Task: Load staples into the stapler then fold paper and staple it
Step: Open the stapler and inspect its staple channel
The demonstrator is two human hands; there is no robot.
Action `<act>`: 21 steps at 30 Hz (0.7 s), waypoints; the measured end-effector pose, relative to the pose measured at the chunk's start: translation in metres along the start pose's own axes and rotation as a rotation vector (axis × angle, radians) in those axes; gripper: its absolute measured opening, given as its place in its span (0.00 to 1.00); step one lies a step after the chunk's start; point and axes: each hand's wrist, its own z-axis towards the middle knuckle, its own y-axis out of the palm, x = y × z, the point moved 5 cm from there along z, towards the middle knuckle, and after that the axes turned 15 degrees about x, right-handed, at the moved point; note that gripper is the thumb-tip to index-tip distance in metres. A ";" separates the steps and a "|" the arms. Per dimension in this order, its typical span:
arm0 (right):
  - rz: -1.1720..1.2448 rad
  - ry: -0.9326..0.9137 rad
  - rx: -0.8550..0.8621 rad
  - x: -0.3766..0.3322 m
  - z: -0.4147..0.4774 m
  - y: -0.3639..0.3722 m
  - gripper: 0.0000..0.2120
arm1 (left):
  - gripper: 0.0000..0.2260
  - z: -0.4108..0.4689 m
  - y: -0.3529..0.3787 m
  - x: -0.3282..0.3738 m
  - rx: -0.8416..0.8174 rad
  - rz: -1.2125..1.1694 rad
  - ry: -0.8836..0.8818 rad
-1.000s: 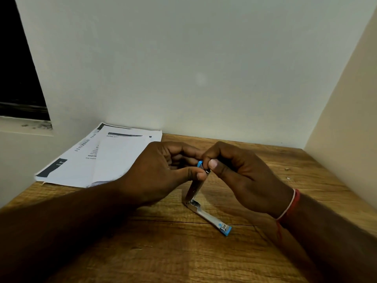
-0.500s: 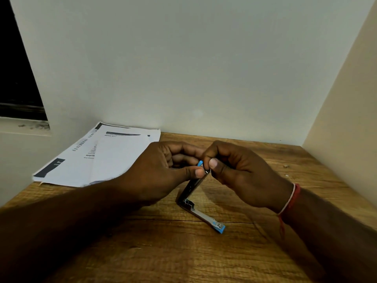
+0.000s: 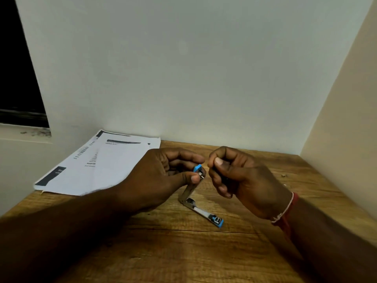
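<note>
Wood-grained table (image 3: 183,252) is seen set into a corner, with a pale wall (image 3: 183,68) behind it, a beige wall (image 3: 346,119) at 3 o'clock and a dark window (image 3: 16,68) at 10 o'clock. A stack of printed papers (image 3: 106,166) is laid flat at the table's rear left, at 10 o'clock from the stapler (image 3: 201,212) and well apart from it. The stapler is found near the middle of the table, swung open into a V: its metal base is rested on the wood with the blue end (image 3: 218,220) pointed toward 5 o'clock, while the upper arm is raised from the hinge toward 1 o'clock. That upper arm is grasped near its blue tip (image 3: 197,167) by the left hand (image 3: 161,176), the thumb being pressed on the near side and the fingers curled behind it. The right hand (image 3: 240,180) is held just beside the tip at 3 o'clock, apart from it, and is clenched with the thumb pressed against the forefinger (whether anything is pinched there cannot be told). A red and white thread (image 3: 285,211) is worn around the right wrist.
</note>
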 end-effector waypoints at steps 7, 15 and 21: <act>0.303 0.102 -0.034 0.004 -0.007 0.012 0.07 | 0.18 -0.001 -0.004 0.006 0.059 0.050 0.112; 0.358 0.069 -0.027 0.004 -0.003 0.006 0.17 | 0.17 -0.001 -0.003 0.010 0.104 0.075 0.154; 0.506 0.036 -0.047 0.001 -0.002 0.007 0.12 | 0.17 -0.002 -0.005 0.008 0.108 0.133 0.175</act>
